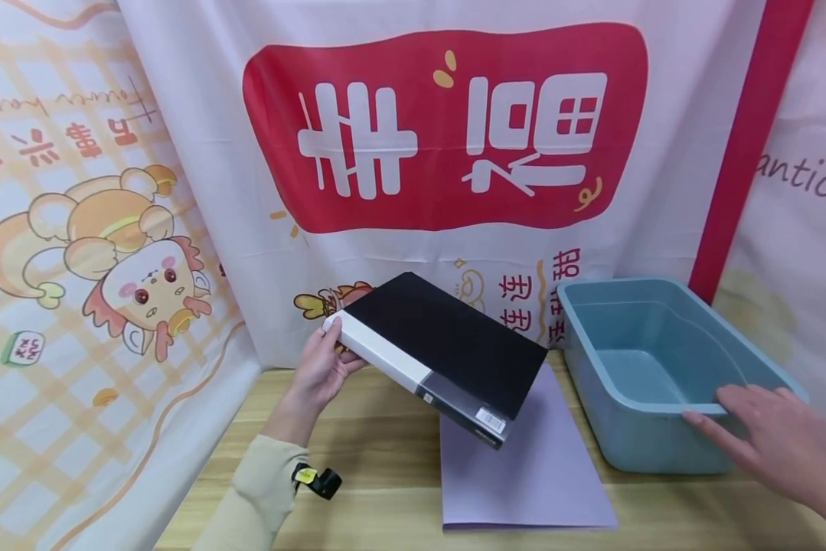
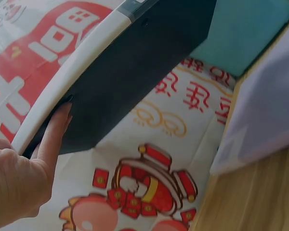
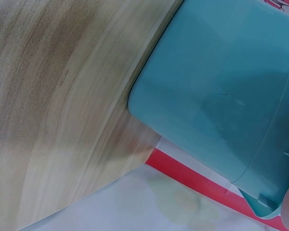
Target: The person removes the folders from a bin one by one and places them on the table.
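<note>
My left hand (image 1: 323, 367) grips a black binder (image 1: 447, 337) with a white spine at its left end, thumb on the spine and fingers beneath. The binder is tilted in the air, its far end over a lilac folder (image 1: 530, 474) lying on the table. In the left wrist view, the fingers (image 2: 58, 132) press against the binder's dark underside (image 2: 135, 72). At the right, my right hand (image 1: 785, 436) holds the near rim of a blue-green plastic bin (image 1: 661, 440), fingers over the edge. The bin's outer wall (image 3: 212, 91) fills much of the right wrist view.
The wood-grain table (image 1: 371, 490) carries the folder and the bin. Behind it hangs a white cloth with a red printed panel (image 1: 440, 207), and another patterned cloth (image 1: 109, 383) covers the left side. A black wrist strap (image 1: 326, 482) is on the left sleeve.
</note>
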A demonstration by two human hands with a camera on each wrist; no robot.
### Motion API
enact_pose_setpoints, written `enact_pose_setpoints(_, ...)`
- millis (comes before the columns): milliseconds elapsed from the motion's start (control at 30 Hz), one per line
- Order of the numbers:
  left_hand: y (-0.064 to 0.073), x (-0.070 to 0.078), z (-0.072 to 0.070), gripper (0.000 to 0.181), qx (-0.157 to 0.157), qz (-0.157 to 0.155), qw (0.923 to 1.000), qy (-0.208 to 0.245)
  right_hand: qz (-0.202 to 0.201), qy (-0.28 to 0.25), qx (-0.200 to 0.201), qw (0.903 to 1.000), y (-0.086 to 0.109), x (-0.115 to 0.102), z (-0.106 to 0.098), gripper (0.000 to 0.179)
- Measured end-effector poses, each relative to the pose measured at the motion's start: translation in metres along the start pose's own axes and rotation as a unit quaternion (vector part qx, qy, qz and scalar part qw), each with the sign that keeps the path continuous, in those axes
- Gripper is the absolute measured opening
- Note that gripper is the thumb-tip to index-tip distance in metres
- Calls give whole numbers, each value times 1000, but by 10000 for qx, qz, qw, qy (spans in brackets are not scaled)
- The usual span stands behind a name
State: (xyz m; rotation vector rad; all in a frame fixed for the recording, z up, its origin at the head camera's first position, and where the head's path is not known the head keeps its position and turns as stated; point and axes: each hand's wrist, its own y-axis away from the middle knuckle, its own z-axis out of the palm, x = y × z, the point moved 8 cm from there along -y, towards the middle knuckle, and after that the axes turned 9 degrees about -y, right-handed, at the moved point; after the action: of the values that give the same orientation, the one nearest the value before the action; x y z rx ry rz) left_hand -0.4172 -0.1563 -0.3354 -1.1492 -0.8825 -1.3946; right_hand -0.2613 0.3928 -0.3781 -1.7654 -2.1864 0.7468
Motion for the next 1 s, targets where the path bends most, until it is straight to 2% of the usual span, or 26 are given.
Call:
enact_pose_setpoints(100,1,-3,-14,51,207,-81,9997,-54,-10,-14,-12,10000,1,0,1,45)
enact_pose_setpoints(400,0,-14,-56,62,462,-433,9976,-285,24,-16,-10,10000,3,2,2,45)
enact_pose_setpoints(567,0,-22,-81,63,710,-615,9945,-456,40,-3,-58,10000,1,3,2,45)
enact_pose_setpoints(800,6,-36,-115,55,1051,-902,9889,-546,17,29,-46,10000,0,1,1,45)
enact_pose_setpoints(1000,7,-47,-134,44,1014,-1105,9867,-625,60,15,-87,9999,-1,2,1,44)
